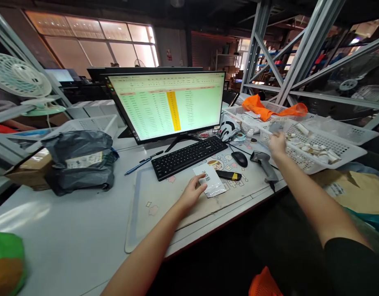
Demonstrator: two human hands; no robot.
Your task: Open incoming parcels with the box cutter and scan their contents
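My left hand (191,192) rests on the desk mat (152,201) with its fingers pressed onto a small white packet (211,183) with printed characters. My right hand (277,144) is stretched out to the edge of a white perforated basket (343,158) of small white items and pinches something thin and clear that is blurred. A grey barcode scanner (265,162) stands just below that hand. A black and yellow cutter (228,175) lies beside the packet.
A monitor (167,105) with a green spreadsheet, black keyboard (189,156), mouse (239,158) and blue pen (138,166) occupy the desk centre. A dark plastic parcel (80,162) sits left on a carton. A fan (19,78) is far left. Orange cloth (260,107) lies in a farther basket.
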